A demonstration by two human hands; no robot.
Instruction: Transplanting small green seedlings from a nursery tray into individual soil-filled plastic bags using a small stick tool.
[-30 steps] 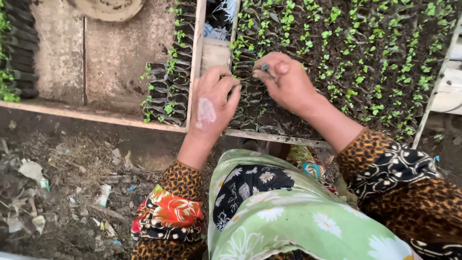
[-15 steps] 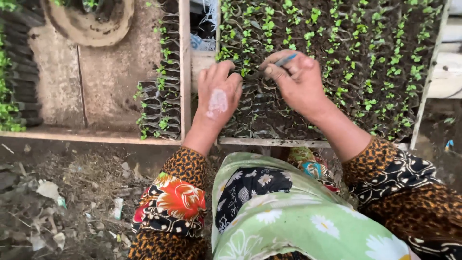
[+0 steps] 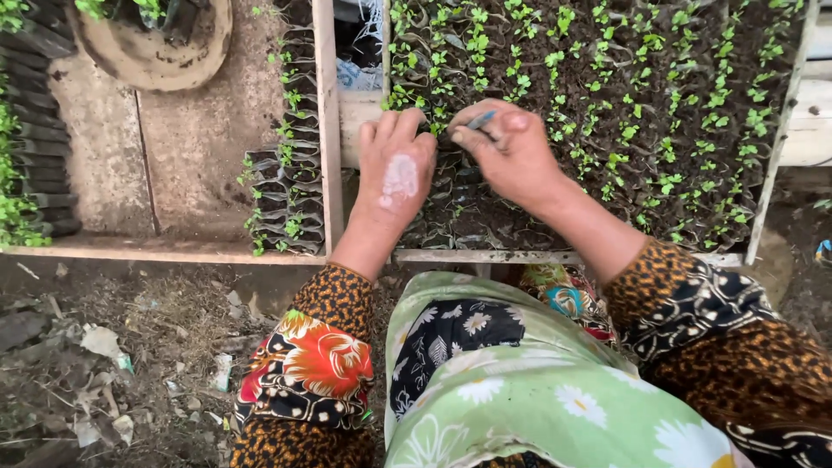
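Observation:
My left hand rests fingers-down on the small black soil-filled bags at the near left of a wooden-framed seedling bed. A white patch shows on its back. My right hand is beside it, closed around a thin bluish-grey stick whose tip points at the bags between the two hands. Rows of small green seedlings fill the bed beyond my hands. My patterned sleeves and a green flowered cloth cover the lower view.
A second wooden frame on the left holds a column of bagged seedlings and bare ground. A round woven basket sits at top left. Litter and dry debris lie on the dirt at lower left.
The view has shifted, so the beds sit lower in frame. Both hands stay together on the bags; the right hand still holds the stick, now angled lower toward the soil.

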